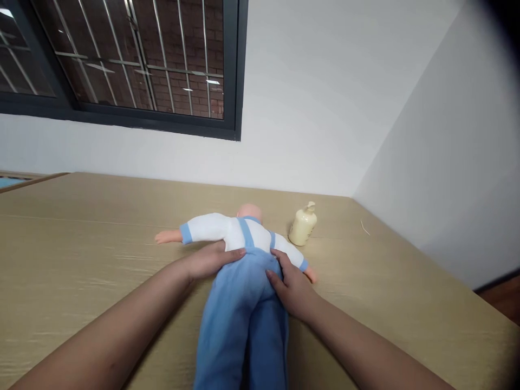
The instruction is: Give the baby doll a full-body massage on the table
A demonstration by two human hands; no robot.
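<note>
The doll (239, 292) lies lengthwise, head away, perhaps face down; left hand (208, 260) and right hand (296, 290) pinch its waist from opposite sides.

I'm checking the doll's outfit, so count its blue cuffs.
2: one cuff ends the left sleeve, beyond the left hand; the other cuff ends the right sleeve, beyond the right hand. The trouser ends are out of view.
</note>
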